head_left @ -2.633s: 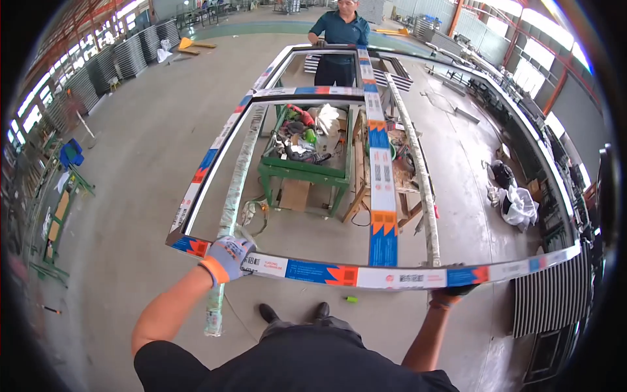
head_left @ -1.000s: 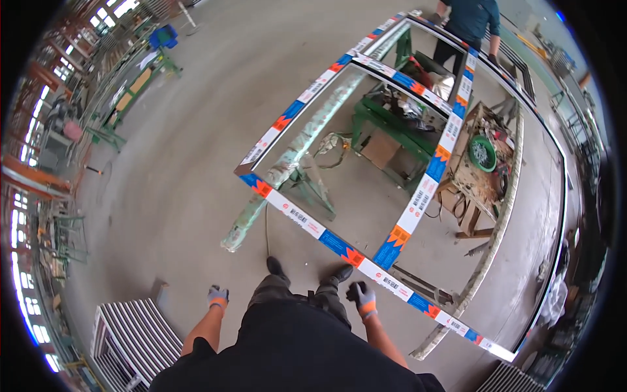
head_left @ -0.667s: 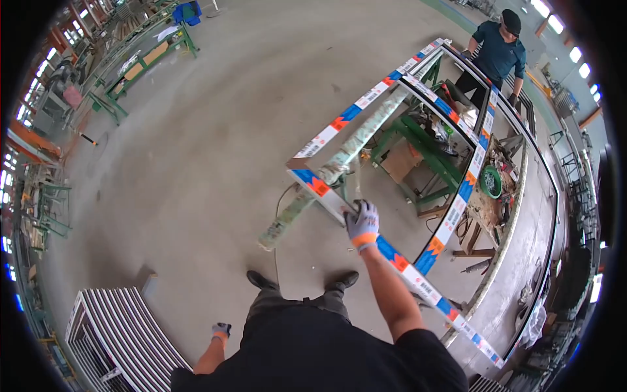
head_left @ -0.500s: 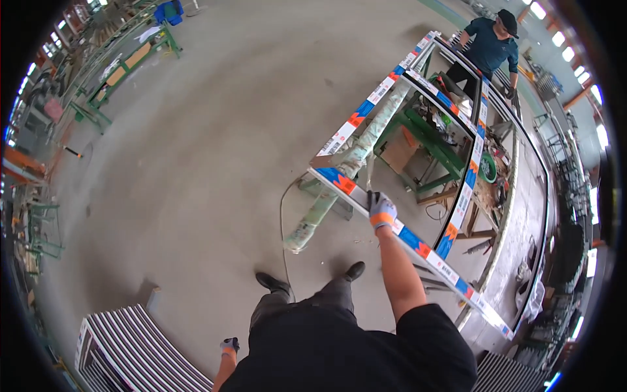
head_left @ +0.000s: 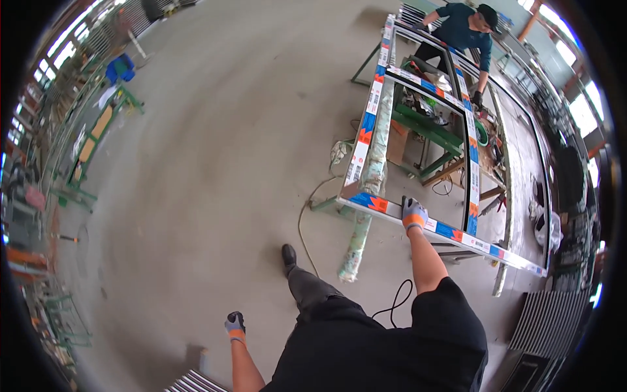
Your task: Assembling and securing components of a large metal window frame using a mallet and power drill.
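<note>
Gripping the window frame (head_left: 418,140) near rail with only the right hand (head_left: 414,213), left hand (head_left: 235,325) hanging free, empty; frame lies flat on green stands and could tip, or that floor cable (head_left: 307,225) could trip me

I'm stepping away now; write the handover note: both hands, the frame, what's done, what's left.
Right hand: gloved, gripping the near rail of the window frame.
Left hand: gloved, free, hanging low by the floor.
Frame: lies flat on green stands; a co-worker holds the far end.
Wrapped roll lies under the frame's left rail.
Done: frame is held at both ends.
Left: your second hand is not on it yet.
</note>
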The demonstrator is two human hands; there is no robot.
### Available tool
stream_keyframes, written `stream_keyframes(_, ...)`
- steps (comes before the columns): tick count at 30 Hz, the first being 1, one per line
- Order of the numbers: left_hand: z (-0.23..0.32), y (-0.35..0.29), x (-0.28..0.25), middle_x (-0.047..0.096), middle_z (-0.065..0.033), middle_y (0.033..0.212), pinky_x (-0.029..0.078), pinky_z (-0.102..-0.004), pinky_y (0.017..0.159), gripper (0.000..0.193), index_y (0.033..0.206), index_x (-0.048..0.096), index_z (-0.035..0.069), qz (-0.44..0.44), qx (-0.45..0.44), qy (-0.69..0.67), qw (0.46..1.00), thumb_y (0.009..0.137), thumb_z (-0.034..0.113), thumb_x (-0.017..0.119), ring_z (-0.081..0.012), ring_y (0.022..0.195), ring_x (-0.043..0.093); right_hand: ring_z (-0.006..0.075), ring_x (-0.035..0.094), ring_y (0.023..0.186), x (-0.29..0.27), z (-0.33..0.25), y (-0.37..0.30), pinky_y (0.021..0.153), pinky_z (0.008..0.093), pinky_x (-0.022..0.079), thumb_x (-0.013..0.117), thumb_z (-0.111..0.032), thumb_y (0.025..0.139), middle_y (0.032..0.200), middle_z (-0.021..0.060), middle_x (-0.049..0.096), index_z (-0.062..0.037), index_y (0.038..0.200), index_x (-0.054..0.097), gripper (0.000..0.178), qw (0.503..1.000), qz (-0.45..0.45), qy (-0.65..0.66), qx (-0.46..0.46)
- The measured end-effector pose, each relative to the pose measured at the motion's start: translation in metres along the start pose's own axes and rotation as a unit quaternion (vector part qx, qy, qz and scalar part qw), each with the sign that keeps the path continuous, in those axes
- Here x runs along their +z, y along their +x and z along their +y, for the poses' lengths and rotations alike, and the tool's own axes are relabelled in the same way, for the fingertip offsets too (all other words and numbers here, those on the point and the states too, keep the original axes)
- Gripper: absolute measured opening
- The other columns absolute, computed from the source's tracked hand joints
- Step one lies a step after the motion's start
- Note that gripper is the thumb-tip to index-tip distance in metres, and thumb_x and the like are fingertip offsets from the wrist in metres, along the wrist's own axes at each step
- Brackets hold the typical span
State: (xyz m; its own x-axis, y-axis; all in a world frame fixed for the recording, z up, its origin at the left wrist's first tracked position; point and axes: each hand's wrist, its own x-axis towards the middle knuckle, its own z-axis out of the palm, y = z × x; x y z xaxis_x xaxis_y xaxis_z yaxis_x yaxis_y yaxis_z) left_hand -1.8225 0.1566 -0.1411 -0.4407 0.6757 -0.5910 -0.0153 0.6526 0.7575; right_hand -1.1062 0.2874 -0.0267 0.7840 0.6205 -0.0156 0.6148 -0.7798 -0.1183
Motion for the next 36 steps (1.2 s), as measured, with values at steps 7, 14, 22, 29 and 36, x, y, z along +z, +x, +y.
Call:
stream_keyframes(7,0.06,0.113,-0.007,0.059,-0.0064,0.065,0.041,-0.0299,0.044,0.009,0.081,0.061,0.008,0.024,-0.053,0.02,0.998,0.086,0.012,0.067,-0.0173,0.053,0.057,0.0348,0.065,0.086,-0.01,-0.009,-0.002,0.083,0.0433,0.047,0.051,-0.043,0.093,0.085,0.0155,0.07,-0.0103,0.08,0.069,0.039,0.999,0.023,0.005,0.037)
stream_keyframes(14,0.096,0.203,-0.021,0.046,-0.0064,0.053,0.037,-0.0378,0.038,0.017,0.071,0.049,0.014,-0.162,-0.242,-0.032,0.956,0.083,0.01,0.061,-0.0241,0.043,0.048,0.0362,0.066,0.086,-0.003,-0.019,0.014,0.081,0.0453,0.049,0.055,-0.04,0.091,0.087,0.0156,0.07,-0.0092,0.083,0.07,0.035,0.993,-0.024,-0.004,0.116)
stream_keyframes(22,0.224,0.357,0.077,0.047,-0.0068,0.053,0.037,-0.0373,0.038,0.016,0.072,0.049,0.015,-0.121,-0.195,0.153,0.961,0.084,0.013,0.06,-0.0241,0.041,0.047,0.0335,0.068,0.093,0.007,-0.172,0.127,0.081,0.0424,0.052,0.064,-0.032,0.089,0.096,0.0158,0.071,-0.0061,0.099,0.069,0.029,0.952,0.097,0.221,0.187)
stream_keyframes(29,0.43,0.541,0.279,0.057,-0.0075,0.059,0.04,-0.0358,0.039,0.013,0.079,0.052,0.013,-0.256,0.029,0.377,0.89,0.083,0.018,0.064,-0.0218,0.047,0.055,0.0407,0.058,0.111,0.041,-0.301,0.212,0.097,0.0481,0.043,0.053,-0.048,0.093,0.111,0.0244,0.064,0.0002,0.113,0.062,0.053,0.944,0.083,0.078,0.31)
stream_keyframes(36,0.64,0.64,0.595,0.061,-0.0083,0.064,0.04,-0.0344,0.042,0.004,0.082,0.061,0.009,-0.291,0.102,0.28,0.909,0.084,0.012,0.062,-0.023,0.05,0.057,0.0403,0.06,0.107,0.025,-0.304,0.221,0.104,0.0473,0.04,0.051,-0.042,0.095,0.112,0.0248,0.063,0.0012,0.109,0.064,0.047,0.919,0.027,0.049,0.391)
